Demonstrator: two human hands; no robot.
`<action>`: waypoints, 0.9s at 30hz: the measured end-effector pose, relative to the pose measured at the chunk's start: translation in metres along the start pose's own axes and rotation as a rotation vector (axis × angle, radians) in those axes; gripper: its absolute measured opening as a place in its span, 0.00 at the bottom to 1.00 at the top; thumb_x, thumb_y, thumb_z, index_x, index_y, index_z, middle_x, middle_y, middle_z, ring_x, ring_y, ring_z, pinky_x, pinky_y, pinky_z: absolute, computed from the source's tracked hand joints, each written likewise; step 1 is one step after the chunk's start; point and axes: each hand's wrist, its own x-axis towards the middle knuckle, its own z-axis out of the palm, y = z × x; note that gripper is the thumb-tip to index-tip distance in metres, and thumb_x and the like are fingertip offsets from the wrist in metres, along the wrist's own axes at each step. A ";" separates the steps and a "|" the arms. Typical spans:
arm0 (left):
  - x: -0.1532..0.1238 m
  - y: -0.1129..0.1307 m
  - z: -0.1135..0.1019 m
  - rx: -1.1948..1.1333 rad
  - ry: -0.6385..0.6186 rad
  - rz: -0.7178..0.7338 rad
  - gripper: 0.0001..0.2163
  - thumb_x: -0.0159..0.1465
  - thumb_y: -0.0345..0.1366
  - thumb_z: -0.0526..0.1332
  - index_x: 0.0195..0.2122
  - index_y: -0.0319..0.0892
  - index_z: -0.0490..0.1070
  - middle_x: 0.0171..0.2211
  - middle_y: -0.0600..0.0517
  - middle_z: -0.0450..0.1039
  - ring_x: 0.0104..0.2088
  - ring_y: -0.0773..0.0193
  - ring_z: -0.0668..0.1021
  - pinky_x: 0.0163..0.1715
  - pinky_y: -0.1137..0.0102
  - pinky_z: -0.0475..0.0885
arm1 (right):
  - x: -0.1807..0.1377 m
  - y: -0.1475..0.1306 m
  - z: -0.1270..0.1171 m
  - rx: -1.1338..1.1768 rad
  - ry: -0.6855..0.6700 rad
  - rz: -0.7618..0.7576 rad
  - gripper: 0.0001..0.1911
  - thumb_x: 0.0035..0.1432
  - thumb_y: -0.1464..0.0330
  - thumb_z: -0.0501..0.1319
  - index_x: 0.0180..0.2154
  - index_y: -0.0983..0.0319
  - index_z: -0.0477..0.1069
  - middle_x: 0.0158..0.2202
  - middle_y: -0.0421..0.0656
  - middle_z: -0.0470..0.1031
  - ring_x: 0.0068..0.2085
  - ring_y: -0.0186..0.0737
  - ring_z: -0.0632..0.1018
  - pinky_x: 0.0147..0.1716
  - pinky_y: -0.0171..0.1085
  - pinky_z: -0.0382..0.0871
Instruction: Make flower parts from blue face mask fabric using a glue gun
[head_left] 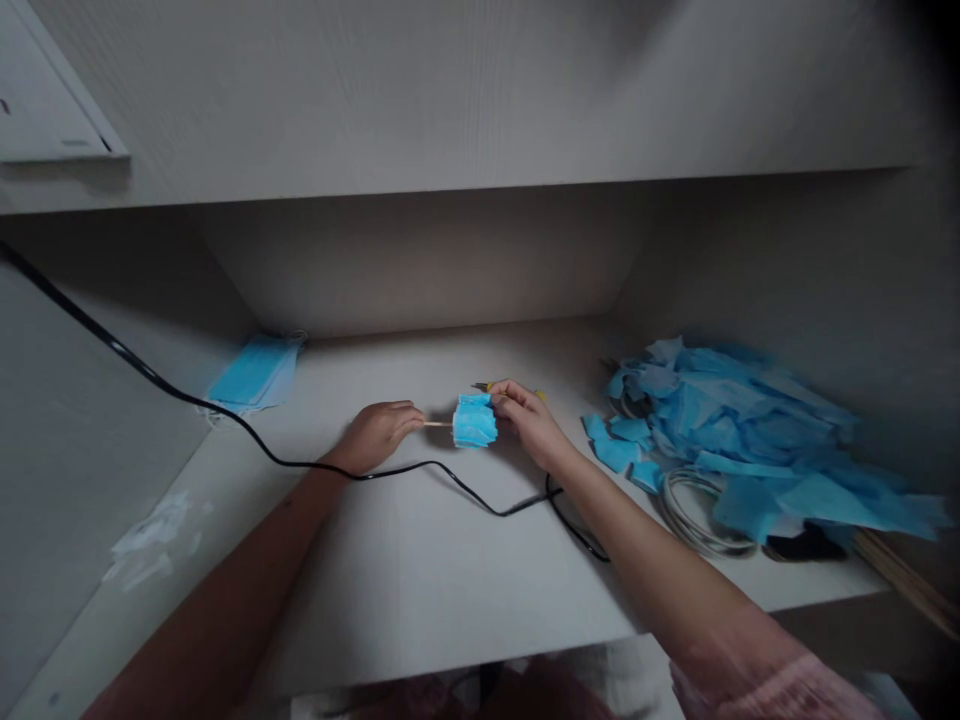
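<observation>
My left hand (377, 433) pinches the end of a thin wooden stick (439, 424) that lies level above the desk. A gathered piece of blue mask fabric (474, 420) is wrapped round the stick's other end. My right hand (525, 412) is closed on that blue fabric from the right side. A yellow-handled tool (486, 387) lies just behind my right hand, partly hidden.
A black cable (315, 461) runs from the upper left across the white desk (420, 570) and under both arms. A stack of blue face masks (255, 372) lies at back left. A heap of blue fabric scraps (742, 440) and a coiled white cord (690, 510) lie right.
</observation>
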 end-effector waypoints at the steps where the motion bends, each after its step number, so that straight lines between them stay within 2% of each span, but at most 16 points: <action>1: 0.000 -0.002 0.001 -0.028 -0.024 -0.011 0.15 0.70 0.40 0.50 0.39 0.42 0.75 0.35 0.50 0.77 0.36 0.64 0.77 0.36 0.71 0.68 | 0.000 0.002 0.001 -0.001 -0.007 0.005 0.10 0.51 0.60 0.63 0.29 0.59 0.68 0.25 0.36 0.64 0.27 0.33 0.65 0.28 0.33 0.58; 5: -0.001 -0.009 0.004 -0.090 -0.110 -0.043 0.15 0.70 0.41 0.51 0.36 0.42 0.75 0.33 0.51 0.78 0.34 0.65 0.77 0.35 0.72 0.67 | -0.001 0.012 0.005 -0.033 -0.034 0.031 0.11 0.51 0.59 0.63 0.28 0.59 0.67 0.26 0.37 0.65 0.29 0.35 0.66 0.30 0.35 0.61; 9: -0.002 -0.012 0.007 -0.091 -0.128 -0.043 0.15 0.69 0.40 0.51 0.34 0.41 0.75 0.32 0.51 0.77 0.32 0.66 0.76 0.34 0.73 0.67 | -0.001 0.020 0.007 -0.066 -0.037 0.039 0.11 0.51 0.59 0.63 0.28 0.59 0.67 0.26 0.37 0.65 0.29 0.35 0.66 0.31 0.36 0.62; 12: -0.003 -0.013 0.010 -0.084 -0.102 -0.034 0.14 0.69 0.37 0.52 0.33 0.40 0.75 0.31 0.50 0.76 0.33 0.66 0.75 0.34 0.73 0.66 | -0.001 0.022 0.007 -0.095 -0.032 0.049 0.09 0.53 0.60 0.62 0.33 0.59 0.69 0.28 0.38 0.67 0.31 0.36 0.68 0.33 0.37 0.63; 16: -0.003 -0.016 0.015 -0.088 -0.046 0.013 0.10 0.67 0.35 0.56 0.32 0.39 0.75 0.31 0.50 0.74 0.34 0.64 0.74 0.36 0.71 0.67 | -0.002 0.021 0.005 -0.165 -0.060 0.054 0.13 0.55 0.61 0.59 0.40 0.59 0.73 0.34 0.41 0.72 0.36 0.39 0.72 0.38 0.39 0.65; 20: -0.001 -0.013 0.015 -0.133 0.035 0.048 0.05 0.63 0.34 0.60 0.36 0.39 0.74 0.34 0.48 0.75 0.37 0.63 0.75 0.39 0.69 0.69 | -0.002 0.020 0.006 -0.194 -0.080 0.042 0.14 0.54 0.61 0.58 0.40 0.60 0.75 0.36 0.42 0.74 0.38 0.41 0.73 0.40 0.40 0.66; 23: 0.001 -0.005 0.012 -0.185 0.084 0.070 0.05 0.61 0.32 0.61 0.38 0.39 0.73 0.36 0.48 0.75 0.38 0.63 0.75 0.40 0.68 0.69 | -0.002 0.019 0.006 -0.210 -0.080 0.036 0.14 0.54 0.61 0.58 0.39 0.60 0.75 0.35 0.42 0.75 0.37 0.41 0.74 0.41 0.41 0.66; 27: 0.004 0.007 0.009 -0.202 0.058 0.099 0.08 0.61 0.29 0.61 0.42 0.41 0.72 0.39 0.48 0.75 0.41 0.62 0.75 0.42 0.67 0.70 | -0.001 0.019 0.006 -0.242 -0.080 0.013 0.14 0.54 0.62 0.57 0.39 0.60 0.76 0.36 0.43 0.76 0.39 0.42 0.74 0.42 0.41 0.66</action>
